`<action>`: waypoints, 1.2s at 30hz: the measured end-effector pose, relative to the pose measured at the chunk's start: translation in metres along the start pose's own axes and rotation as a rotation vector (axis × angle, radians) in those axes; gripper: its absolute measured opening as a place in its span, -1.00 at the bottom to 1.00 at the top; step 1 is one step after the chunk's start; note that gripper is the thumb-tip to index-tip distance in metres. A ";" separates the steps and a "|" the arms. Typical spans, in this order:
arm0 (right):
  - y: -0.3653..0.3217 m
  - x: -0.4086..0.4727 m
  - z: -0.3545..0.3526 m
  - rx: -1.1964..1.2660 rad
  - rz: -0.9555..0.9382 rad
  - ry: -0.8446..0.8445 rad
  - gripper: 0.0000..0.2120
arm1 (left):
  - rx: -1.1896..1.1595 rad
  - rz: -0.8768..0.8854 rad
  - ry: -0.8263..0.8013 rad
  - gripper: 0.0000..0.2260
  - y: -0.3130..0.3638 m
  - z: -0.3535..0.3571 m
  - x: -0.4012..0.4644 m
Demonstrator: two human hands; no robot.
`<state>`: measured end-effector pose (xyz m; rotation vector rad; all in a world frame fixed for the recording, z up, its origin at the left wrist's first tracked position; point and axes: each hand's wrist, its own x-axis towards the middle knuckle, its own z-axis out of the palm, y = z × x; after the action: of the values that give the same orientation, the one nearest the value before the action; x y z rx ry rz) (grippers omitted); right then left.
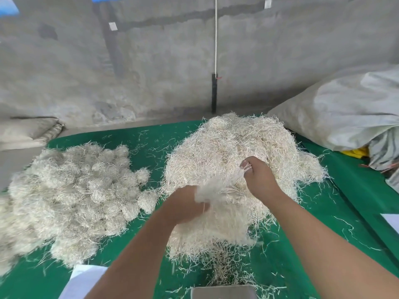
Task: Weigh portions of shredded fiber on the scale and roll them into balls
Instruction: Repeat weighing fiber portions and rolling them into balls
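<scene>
A big loose heap of pale shredded fiber (pixel 235 147) lies on the green table cover (pixel 151 139). My left hand (pixel 183 205) grips a blurred tuft of fiber (pixel 216 188) at the heap's near side. My right hand (pixel 259 175) pinches the same tuft's far end, and strands stretch between both hands. A pile of several rolled fiber balls (pixel 79 186) sits to the left. The scale's steel pan (pixel 224 292) shows at the bottom edge, with loose strands just beyond it.
A large white sack (pixel 336 117) lies at the right edge of the table, with something yellow (pixel 356 152) under it. A folded grey sack (pixel 28 130) rests at far left. White paper sheets (pixel 84 281) lie near the front. A concrete wall stands behind.
</scene>
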<state>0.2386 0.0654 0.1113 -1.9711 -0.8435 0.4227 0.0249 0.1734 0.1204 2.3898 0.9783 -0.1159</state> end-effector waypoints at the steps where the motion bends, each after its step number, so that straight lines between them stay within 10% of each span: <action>1: 0.003 0.002 0.000 0.032 0.048 -0.018 -0.72 | -0.049 -0.050 0.086 -0.75 -0.008 0.002 0.004; 5: 0.015 0.000 0.001 0.227 0.234 -0.124 -0.82 | -0.030 -0.189 0.374 -0.49 -0.022 0.003 0.008; 9: 0.010 -0.039 0.013 0.354 0.251 -0.401 -0.35 | -1.079 -0.317 0.331 -0.51 -0.006 0.015 -0.008; 13: 0.001 -0.097 0.040 0.576 0.185 -0.529 -0.56 | -1.628 -0.123 0.091 -0.57 0.024 0.049 -0.034; 19: 0.015 -0.142 0.031 0.421 0.187 -0.215 -0.67 | -1.434 -0.231 0.178 -0.75 0.008 0.117 -0.081; 24: 0.069 -0.206 0.057 0.250 0.255 -0.324 -0.68 | -1.239 -0.361 0.113 -0.87 -0.019 0.168 -0.127; 30: 0.119 -0.254 0.083 -0.076 0.104 -0.389 -0.51 | -0.660 -0.503 -0.032 -0.45 -0.032 0.197 -0.156; 36: 0.134 -0.257 0.049 -0.228 0.215 -0.598 -0.17 | -0.670 -0.452 -0.138 -0.20 -0.074 0.184 -0.183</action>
<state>0.0803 -0.1319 -0.0396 -2.1860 -1.0835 1.1223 -0.1359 0.0073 -0.0182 1.5177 1.2382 -0.0965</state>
